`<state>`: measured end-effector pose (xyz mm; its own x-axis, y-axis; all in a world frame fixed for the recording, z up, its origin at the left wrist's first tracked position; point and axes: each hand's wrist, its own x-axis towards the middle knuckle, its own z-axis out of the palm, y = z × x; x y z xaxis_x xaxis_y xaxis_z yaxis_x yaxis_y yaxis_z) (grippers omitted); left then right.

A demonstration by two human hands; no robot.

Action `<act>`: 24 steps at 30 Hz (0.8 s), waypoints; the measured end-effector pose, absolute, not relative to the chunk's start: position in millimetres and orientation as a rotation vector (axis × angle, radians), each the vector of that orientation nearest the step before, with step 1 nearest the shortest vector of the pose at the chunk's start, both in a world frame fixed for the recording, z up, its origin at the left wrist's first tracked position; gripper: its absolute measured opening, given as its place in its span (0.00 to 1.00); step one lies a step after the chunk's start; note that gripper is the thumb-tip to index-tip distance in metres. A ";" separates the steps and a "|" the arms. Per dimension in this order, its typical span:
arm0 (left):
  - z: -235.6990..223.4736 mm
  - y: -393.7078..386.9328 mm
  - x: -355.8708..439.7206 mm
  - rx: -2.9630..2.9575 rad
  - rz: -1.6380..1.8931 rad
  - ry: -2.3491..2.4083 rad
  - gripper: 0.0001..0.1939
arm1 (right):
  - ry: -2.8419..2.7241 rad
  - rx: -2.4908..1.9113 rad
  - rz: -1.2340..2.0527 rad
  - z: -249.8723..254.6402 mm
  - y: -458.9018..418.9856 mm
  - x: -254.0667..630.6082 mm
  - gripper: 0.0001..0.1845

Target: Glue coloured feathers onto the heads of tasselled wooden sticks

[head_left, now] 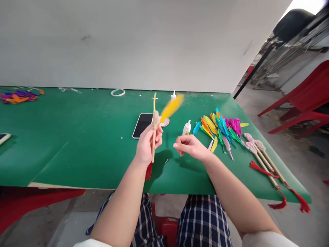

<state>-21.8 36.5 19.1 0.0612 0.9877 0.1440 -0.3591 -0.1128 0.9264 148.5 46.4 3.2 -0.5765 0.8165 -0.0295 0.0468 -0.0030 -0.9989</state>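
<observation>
My left hand (149, 142) is wrapped round a slim wooden stick (153, 147), held upright over the table. A pale lump sits at its top, with a yellow feather (171, 108) slanting right from it and a thin yellow strip rising above. The stick's red tassel (148, 171) hangs below my wrist. My right hand (190, 146) hovers to the right with fingers curled and thumb against them; whether something is pinched there is hidden. Just behind it stands a white glue bottle (187, 127). Loose coloured feathers (221, 127) lie to the right of that bottle.
Tasselled sticks (264, 161) lie at the right edge of the green table (84, 137). A phone (142, 125) lies behind my left hand. Further back are a second bottle (173, 95) and a tape ring (118, 92). More feathers (20, 96) are at far left; a white wall rises behind.
</observation>
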 end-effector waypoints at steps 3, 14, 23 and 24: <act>9.7 38.2 -10.9 1.099 1.471 0.928 0.13 | -1.712 -0.914 1.645 3.3 46.4 148.3 0.19; -15.7 41.5 7.4 1.124 1.558 1.357 0.13 | -1.842 -0.930 1.671 -1.2 45.8 148.1 0.18; -4.5 37.3 2.8 1.608 1.544 1.450 0.11 | -1.914 -0.962 1.663 -2.3 45.9 147.7 0.18; -4.7 37.2 3.4 1.616 1.532 1.454 0.11 | -1.919 -0.962 1.663 -1.9 45.9 147.6 0.18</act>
